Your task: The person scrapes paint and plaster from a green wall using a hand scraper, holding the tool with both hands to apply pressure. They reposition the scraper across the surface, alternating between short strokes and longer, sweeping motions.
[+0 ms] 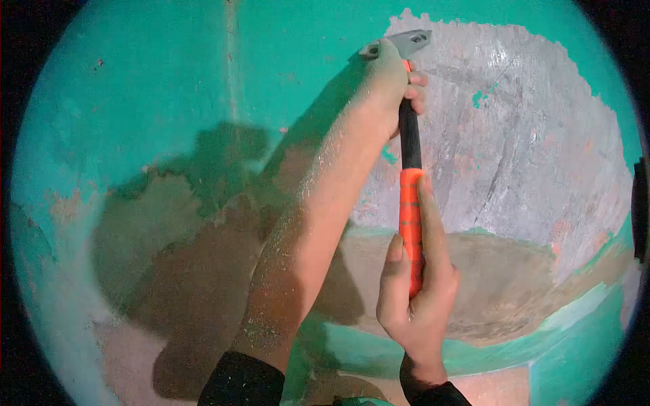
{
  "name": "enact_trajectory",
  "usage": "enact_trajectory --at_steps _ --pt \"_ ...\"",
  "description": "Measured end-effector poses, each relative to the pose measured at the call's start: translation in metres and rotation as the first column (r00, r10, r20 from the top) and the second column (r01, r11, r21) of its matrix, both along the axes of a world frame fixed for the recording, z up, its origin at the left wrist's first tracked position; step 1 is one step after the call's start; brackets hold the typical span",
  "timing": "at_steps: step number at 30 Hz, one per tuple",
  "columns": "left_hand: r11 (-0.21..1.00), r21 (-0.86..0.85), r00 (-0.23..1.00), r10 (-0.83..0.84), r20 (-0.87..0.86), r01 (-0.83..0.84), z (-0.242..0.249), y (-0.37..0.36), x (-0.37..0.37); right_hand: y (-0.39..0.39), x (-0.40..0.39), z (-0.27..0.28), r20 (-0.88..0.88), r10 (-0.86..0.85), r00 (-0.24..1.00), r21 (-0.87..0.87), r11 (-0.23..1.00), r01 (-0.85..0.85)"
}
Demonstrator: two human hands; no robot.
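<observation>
A long scraper (pixel 410 145) with a black shaft, an orange grip and a wide metal head lies upright against a painted wall. My left hand (pixel 395 84) is wrapped round the shaft just below the head, its thumb on the metal. Lower down, my right hand (pixel 423 284) holds the orange grip, with a finger stretched along its side. The metal head touches or nearly touches the green paint at the upper left edge of a bare grey patch (pixel 528 128). Pale flecks cover my left forearm.
Green paint (pixel 149 74) covers the wall to the left, with a vertical seam. A brownish patch (pixel 501 284) and pale green bands lie below the grey area. Shadows of the arms fall on the left. A dark object (pixel 640 210) stands at the right edge.
</observation>
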State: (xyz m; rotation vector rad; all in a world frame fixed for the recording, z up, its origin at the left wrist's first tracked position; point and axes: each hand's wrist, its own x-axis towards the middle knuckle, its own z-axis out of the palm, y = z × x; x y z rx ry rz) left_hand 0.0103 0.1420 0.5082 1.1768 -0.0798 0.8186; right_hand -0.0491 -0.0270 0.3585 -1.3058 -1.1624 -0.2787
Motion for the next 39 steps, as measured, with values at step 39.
enact_trajectory --at_steps 39 --pt "0.988 -0.067 0.986 -0.134 0.096 0.140 0.006 -0.011 0.008 -0.029 0.009 0.045 0.102 -0.074 0.992 0.041 0.997 0.070"
